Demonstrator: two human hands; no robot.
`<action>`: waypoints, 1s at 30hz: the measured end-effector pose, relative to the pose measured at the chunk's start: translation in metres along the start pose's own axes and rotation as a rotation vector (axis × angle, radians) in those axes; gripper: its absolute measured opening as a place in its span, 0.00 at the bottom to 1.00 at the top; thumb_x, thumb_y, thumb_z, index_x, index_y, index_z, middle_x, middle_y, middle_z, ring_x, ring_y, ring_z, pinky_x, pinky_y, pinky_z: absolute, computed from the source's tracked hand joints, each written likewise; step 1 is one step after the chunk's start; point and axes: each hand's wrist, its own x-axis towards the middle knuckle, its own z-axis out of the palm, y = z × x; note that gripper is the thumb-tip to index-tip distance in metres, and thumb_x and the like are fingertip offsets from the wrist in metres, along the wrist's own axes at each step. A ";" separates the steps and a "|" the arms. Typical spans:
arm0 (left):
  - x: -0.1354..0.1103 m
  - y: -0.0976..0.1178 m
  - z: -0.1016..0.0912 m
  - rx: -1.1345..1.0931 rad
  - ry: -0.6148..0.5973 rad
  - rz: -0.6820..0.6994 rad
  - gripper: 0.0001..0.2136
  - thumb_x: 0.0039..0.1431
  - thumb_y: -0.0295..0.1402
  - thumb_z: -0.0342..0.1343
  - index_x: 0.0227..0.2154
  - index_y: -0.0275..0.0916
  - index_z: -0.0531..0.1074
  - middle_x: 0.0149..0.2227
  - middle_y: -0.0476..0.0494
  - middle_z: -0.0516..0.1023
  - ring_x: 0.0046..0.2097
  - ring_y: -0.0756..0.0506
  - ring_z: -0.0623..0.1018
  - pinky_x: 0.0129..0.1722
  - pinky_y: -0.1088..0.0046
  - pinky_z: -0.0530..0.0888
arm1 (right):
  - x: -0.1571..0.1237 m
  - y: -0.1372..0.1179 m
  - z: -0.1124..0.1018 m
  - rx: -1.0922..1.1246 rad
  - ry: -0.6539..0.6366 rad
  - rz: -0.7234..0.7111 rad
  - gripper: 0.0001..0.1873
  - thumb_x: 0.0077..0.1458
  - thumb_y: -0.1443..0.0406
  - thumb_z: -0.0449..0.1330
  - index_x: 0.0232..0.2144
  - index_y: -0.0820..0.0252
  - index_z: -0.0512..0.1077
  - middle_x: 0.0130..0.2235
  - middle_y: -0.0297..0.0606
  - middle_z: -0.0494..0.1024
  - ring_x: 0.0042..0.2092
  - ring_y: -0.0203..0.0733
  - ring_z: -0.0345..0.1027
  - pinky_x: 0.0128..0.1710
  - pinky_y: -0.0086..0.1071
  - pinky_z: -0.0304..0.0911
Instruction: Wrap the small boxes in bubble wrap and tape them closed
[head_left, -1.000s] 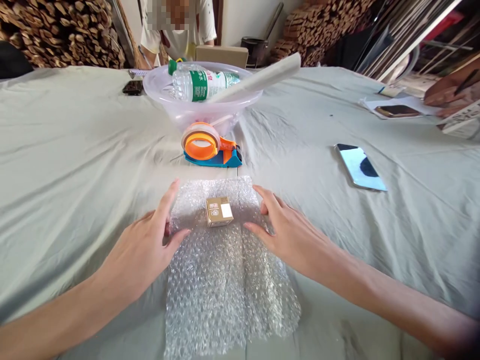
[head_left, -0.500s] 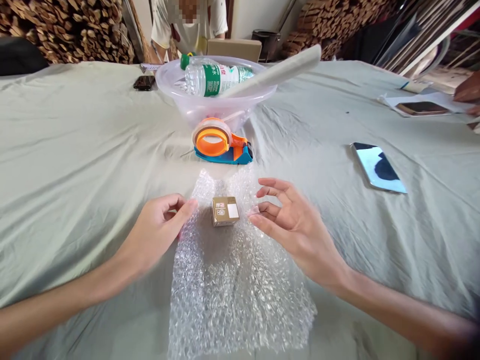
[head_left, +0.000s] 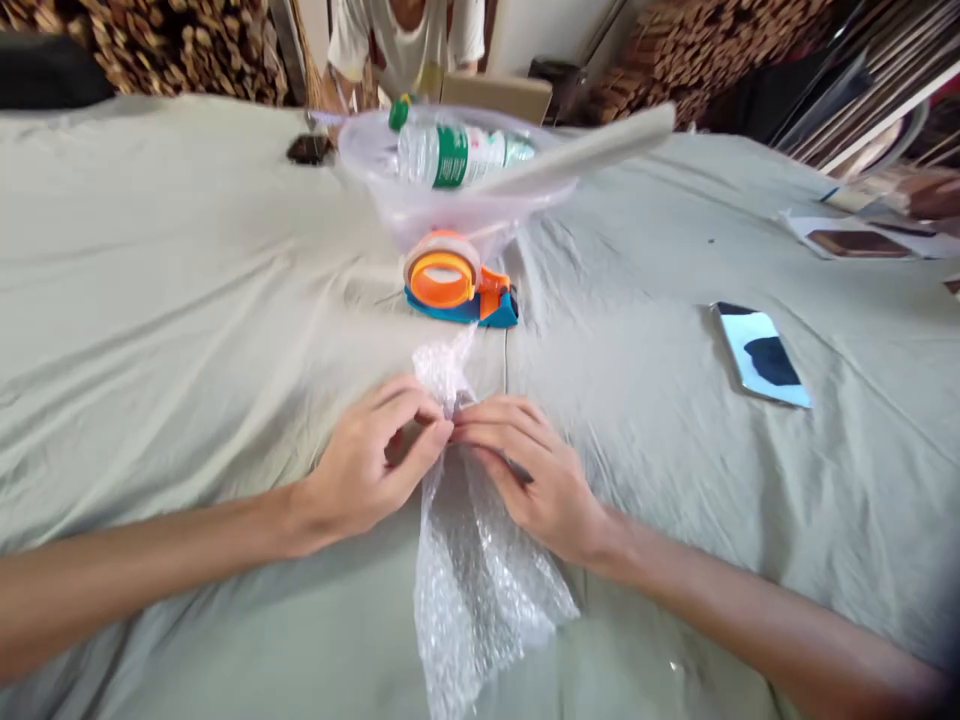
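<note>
A sheet of bubble wrap [head_left: 480,570] lies on the cloth-covered table [head_left: 165,300], its two long sides gathered up to the middle. My left hand [head_left: 371,465] and my right hand [head_left: 525,470] meet over it, fingertips pinching the folded sides together. The small cardboard box seen earlier is hidden under the wrap and my fingers. An orange and blue tape dispenser [head_left: 454,285] stands just beyond my hands.
Behind the dispenser a clear plastic bowl [head_left: 375,165] holds a water bottle [head_left: 457,152] and a white roll [head_left: 592,150]. A phone [head_left: 761,353] lies at the right, another phone [head_left: 309,149] at the back. A person [head_left: 409,45] stands across the table.
Both hands came inward from the sheet's sides and folded the bubble wrap over the small box, which is now covered. The view has shifted slightly.
</note>
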 end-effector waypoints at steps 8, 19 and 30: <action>-0.009 -0.009 -0.001 0.173 0.061 0.105 0.10 0.80 0.33 0.59 0.41 0.42 0.83 0.42 0.45 0.85 0.38 0.47 0.81 0.39 0.67 0.78 | -0.012 0.006 0.003 -0.004 0.153 0.039 0.14 0.74 0.71 0.61 0.49 0.45 0.82 0.56 0.39 0.84 0.57 0.53 0.81 0.58 0.54 0.79; -0.001 -0.023 0.001 0.016 -0.017 -0.257 0.32 0.68 0.47 0.69 0.67 0.39 0.66 0.69 0.30 0.77 0.71 0.31 0.78 0.73 0.43 0.75 | -0.001 0.007 0.000 0.210 0.017 0.536 0.38 0.70 0.53 0.68 0.74 0.46 0.57 0.80 0.46 0.64 0.81 0.55 0.59 0.82 0.62 0.57; 0.004 -0.026 0.000 -0.290 -0.135 -0.216 0.32 0.72 0.39 0.68 0.74 0.46 0.64 0.67 0.39 0.81 0.68 0.36 0.83 0.72 0.51 0.80 | 0.012 0.019 -0.008 0.448 -0.127 0.420 0.35 0.71 0.50 0.68 0.73 0.45 0.65 0.77 0.40 0.71 0.77 0.53 0.68 0.80 0.56 0.65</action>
